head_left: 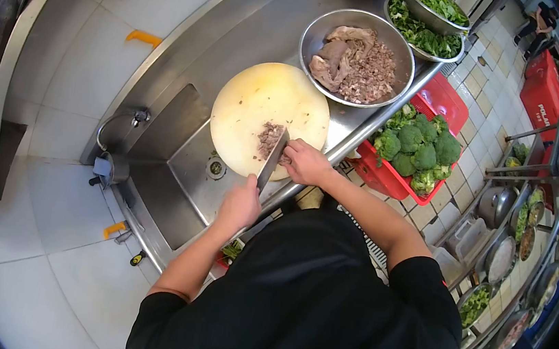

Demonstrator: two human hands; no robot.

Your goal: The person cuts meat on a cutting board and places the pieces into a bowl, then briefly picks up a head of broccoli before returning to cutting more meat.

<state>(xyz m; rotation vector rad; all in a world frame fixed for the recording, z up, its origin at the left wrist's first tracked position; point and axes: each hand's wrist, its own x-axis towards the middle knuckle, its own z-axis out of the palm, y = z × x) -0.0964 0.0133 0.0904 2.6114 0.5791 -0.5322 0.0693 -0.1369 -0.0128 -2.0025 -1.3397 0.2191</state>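
My left hand (240,204) is closed round the handle of a knife (272,162). Its blade stands over the round, pale cutting board (246,102), beside a small heap of chopped meat (270,139). My right hand (305,162) is at the board's near edge on the blade's other side. Its curled fingers hold a piece of meat (284,160), mostly hidden under them, close against the blade. Beyond the board, a steel bowl (315,32) holds larger pieces of cooked-looking meat (338,57) and a pile of diced meat (374,71).
The board rests on a steel sink counter (239,46), partly over the basin (174,190). Bowls of leafy greens (423,32) stand at the far right. Below the counter edge is a red crate (380,169) of broccoli (420,146). A person (539,28) is in the distance.
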